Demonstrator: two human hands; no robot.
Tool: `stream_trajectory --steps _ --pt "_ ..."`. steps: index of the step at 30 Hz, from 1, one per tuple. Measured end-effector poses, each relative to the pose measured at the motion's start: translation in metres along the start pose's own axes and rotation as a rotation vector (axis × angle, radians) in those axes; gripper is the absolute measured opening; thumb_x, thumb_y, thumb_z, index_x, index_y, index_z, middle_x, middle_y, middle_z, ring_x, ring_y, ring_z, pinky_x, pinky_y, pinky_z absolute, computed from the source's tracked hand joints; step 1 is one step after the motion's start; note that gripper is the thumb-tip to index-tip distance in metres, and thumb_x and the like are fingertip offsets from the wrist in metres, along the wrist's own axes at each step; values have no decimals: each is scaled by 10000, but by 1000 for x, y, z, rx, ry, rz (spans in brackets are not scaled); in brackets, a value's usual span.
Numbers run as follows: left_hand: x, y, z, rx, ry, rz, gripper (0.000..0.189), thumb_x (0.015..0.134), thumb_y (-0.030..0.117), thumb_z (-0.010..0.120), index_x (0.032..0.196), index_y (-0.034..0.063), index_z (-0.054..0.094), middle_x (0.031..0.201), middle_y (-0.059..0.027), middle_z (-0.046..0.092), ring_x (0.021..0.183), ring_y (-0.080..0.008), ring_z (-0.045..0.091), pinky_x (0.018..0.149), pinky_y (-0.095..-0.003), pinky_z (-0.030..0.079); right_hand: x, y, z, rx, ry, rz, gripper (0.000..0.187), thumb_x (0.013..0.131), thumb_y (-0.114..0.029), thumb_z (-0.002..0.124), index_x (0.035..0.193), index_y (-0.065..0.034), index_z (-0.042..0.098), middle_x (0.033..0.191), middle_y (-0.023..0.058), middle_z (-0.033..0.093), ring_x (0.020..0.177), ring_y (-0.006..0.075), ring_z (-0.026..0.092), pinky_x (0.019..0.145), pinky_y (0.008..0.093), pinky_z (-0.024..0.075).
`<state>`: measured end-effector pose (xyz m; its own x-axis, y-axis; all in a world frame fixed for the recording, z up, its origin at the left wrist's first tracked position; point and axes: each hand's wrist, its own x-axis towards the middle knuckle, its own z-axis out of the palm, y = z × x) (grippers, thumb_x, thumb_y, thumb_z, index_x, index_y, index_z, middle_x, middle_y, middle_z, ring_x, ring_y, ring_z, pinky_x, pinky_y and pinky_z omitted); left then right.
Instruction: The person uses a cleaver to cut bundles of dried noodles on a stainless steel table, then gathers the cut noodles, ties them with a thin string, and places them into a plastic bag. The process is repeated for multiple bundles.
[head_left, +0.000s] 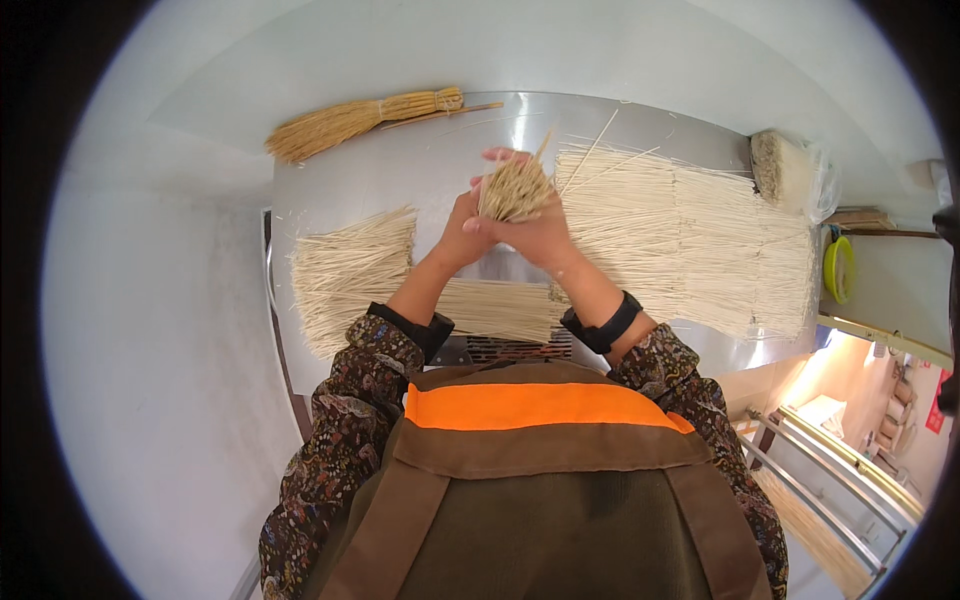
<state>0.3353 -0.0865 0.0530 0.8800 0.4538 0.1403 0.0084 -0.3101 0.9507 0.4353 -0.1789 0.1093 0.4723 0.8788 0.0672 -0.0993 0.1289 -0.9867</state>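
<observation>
My left hand (466, 232) and my right hand (541, 234) clasp a bundle of thin pale sticks or strands (516, 187) between them, held up over the metal table (345, 180). The bundle's ends face the camera, and a few strands stick out above the rest. Spread rows of similar pale strands (622, 232) cover the right part of the table. A loose pile of strands (352, 277) lies at the left, and a flatter layer (495, 304) runs below my hands. Whether they are noodles or plant stalks I cannot tell.
A straw hand broom (337, 126) lies at the table's back left beside a thin stick (450, 112). At the back right stands a pale block-like bundle (781, 169) with clear plastic. A yellow-green round basin (840, 270) is beyond the right edge. Metal rails (825, 487) stand lower right.
</observation>
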Motion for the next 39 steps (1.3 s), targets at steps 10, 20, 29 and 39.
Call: stream_trajectory --steps 10,20,29,39 --pt "-17 -31 7 -83 -11 -73 477 832 173 675 1265 44 522 1211 -88 600 1087 -212 589 914 -337 473 -8 24 2 -144 -57 -13 1032 581 -208 932 1419 -97 341 1111 52 610 1117 165 555 970 320 451" --pt "-27 -67 10 -25 54 -82 462 828 196 693 1226 59 501 1158 -75 586 1063 -217 566 891 -328 447 -3 43 5 -325 -133 -115 1030 618 -259 914 1452 -120 324 1156 87 612 1134 192 570 954 325 474" --pt "-26 -61 12 231 79 28 285 784 165 702 1031 60 608 964 -90 664 894 -258 647 762 -349 516 -12 32 15 -124 1 -83 598 732 -168 828 1223 -62 504 1023 60 636 1034 185 626 892 302 498" --pt "-11 -23 1 -54 -196 -340 558 677 203 807 1168 59 585 1036 -121 686 954 -259 657 807 -338 509 7 24 -16 330 336 138 294 770 -18 699 1019 -40 543 825 63 625 780 188 624 785 327 509"
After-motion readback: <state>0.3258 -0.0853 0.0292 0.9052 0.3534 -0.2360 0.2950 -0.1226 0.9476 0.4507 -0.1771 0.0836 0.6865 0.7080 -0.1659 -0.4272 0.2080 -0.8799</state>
